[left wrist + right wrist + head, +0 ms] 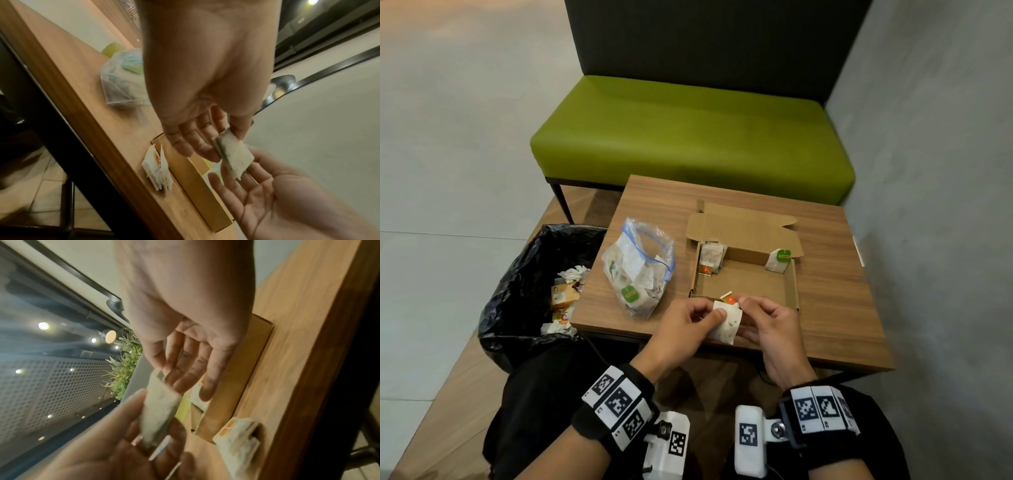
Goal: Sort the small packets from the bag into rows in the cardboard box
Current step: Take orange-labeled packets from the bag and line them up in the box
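Left hand (681,322): grip pinches packet (726,322).
Right hand (770,325): grip pinches the same packet, probably to square it.
Location: above counter (825,308), near cardboard box (791,284).
Bag (638,267): left, within reach.

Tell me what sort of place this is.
Probably an office or café lounge corner: a green padded bench against a dark panel, a small wooden table, and ceiling track spotlights above a perforated screen.

Head looks down; blurry wrist views close, sharing box (789,284).
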`<state>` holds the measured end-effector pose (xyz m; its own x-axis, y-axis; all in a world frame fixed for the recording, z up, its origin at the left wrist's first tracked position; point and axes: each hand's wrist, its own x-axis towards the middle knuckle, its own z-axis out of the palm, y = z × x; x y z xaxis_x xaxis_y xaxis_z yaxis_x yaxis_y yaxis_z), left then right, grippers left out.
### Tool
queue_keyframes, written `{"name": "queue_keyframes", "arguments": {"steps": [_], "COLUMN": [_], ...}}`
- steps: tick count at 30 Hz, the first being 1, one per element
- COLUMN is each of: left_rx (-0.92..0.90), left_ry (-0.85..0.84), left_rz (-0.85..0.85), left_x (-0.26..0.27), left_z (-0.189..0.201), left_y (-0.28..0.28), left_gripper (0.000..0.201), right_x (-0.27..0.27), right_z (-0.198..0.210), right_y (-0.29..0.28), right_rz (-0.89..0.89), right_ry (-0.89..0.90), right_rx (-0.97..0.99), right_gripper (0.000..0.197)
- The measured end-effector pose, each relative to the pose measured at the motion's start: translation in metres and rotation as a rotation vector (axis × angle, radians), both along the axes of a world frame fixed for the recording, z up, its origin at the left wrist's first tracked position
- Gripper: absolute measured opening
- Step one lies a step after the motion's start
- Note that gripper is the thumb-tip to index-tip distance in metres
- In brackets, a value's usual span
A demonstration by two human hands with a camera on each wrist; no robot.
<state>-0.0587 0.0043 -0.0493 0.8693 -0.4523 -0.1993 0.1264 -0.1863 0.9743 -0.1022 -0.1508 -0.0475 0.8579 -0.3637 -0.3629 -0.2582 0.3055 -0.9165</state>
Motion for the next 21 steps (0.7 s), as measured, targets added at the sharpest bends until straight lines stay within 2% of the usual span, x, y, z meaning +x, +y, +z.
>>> {"name": "queue_keyframes", "arguments": {"steps": [4,9,14,21], "left_rx": [0.054,0.073,-0.024,-0.115], "left_ry": [-0.026,-0.007,0.073,0.199], "left_rz": [-0.006,0.021,0.049,0.061], "left_x": [-0.0003,0.001,0.0004,0.0017], "left_z": [-0.0057,-0.0085,-0.0057,-0.009], "left_y": [-0.0015,-0.0013,-0.0031,-0.0033], "left_gripper": [0.016,0.017,0.017,0.035], "right_x": [0.0037,0.0031,0.0014,0.0033], "right_z": [-0.0001,0.0009,0.0009,-0.0019], "right_y": [0.0035,0.0068,0.0056,-0.0002], "right_rz": [-0.067,-0.047,0.096,0.177], "right_ry": [0.007,-0.001,-0.05,-0.056], "right_rx": [0.067,0.06,-0.049,-0.403], "right_gripper": [0.025,0.013,0.019,0.027]}}
